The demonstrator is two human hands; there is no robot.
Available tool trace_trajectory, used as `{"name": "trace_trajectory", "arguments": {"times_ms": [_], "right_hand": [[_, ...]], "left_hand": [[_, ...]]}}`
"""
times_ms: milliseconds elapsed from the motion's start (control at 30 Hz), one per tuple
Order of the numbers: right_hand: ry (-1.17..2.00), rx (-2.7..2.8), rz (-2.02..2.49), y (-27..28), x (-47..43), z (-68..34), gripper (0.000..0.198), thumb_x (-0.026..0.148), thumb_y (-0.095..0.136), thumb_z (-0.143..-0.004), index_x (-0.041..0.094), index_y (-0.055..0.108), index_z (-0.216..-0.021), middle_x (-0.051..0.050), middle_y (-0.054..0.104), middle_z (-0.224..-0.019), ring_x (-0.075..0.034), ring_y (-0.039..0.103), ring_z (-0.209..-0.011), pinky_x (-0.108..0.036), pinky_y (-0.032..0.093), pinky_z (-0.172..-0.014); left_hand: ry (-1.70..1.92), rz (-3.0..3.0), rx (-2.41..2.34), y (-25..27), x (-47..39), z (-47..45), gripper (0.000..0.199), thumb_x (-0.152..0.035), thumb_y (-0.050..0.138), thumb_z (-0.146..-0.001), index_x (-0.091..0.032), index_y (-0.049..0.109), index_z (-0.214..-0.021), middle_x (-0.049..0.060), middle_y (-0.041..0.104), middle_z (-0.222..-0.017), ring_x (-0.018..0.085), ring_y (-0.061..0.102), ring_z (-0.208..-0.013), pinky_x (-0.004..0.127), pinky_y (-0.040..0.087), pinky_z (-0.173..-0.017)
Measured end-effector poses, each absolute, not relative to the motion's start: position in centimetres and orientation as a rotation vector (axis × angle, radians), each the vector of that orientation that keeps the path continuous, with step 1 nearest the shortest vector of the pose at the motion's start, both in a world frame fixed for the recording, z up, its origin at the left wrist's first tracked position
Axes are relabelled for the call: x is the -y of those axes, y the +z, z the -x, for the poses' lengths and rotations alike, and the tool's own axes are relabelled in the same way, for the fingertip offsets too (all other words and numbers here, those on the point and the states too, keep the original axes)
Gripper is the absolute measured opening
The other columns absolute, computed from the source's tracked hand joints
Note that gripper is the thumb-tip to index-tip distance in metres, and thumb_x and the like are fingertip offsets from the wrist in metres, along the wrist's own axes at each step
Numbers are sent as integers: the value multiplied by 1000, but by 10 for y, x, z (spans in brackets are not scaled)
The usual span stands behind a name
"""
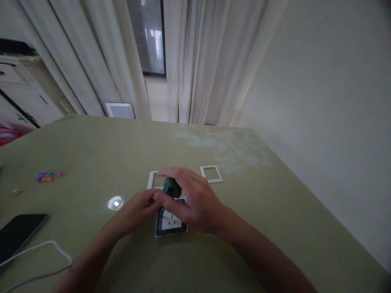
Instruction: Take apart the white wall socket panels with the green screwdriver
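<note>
From far away, I see my right hand (pixel 200 199) hold a green tool (pixel 171 187) over a socket (pixel 171 221) on the tabletop (pixel 100 158). My left hand (pixel 139 209) is close beside. A white frame (pixel 218 173) lies near.

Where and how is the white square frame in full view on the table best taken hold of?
Probably by its right-hand bar, coming from above and the right, pinching across it with one fingertip inside the opening. The white square frame lies flat, its narrow bars surrounding an open middle, while the right hand and the other white frame are toward its left.
</note>
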State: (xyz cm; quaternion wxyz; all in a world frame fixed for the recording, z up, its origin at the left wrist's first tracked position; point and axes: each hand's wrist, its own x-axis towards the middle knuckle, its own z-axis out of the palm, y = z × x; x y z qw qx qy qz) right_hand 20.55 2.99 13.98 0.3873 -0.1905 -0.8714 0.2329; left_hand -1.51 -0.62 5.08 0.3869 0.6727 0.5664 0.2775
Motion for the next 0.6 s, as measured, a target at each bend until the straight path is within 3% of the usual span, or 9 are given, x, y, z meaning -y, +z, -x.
{"name": "trace_trajectory", "arguments": {"times_ms": [200, 367, 600], "right_hand": [[596, 2238, 433, 139, -31, -204, 31, 29, 65, -104, 21, 60, -134, -8, 75, -118, -20, 70, -101, -35, 56, -93], [612, 2273, 361, 141, -31, -205, 36, 18, 61, -94, 21, 60, -130, -7, 74, -113, -21, 68, -102, -34, 56, -92], [358, 2342, 476, 148, -31, -200, 33, 21, 59, -89, 20, 61, -122, -8, 76, -104, -23, 69, -94, -35, 55, -83]], "left_hand": [[743, -1722, -1418, 55, 8, 12, 22, -36, 60, -90, -19, 72, -83, 4, 78, -79, 23, 71, -72, 27, 53, -61], [793, -1708, -1408, 55, 9, 10, 24, -36, 60, -91, -19, 76, -88, 0, 78, -82, 21, 72, -74, 24, 55, -66], [819, -1692, -1282, 57, 8, 1, 19, -33, 61, -89, -19, 73, -86, 1, 76, -84, 21, 68, -76, 26, 56, -67]]}}
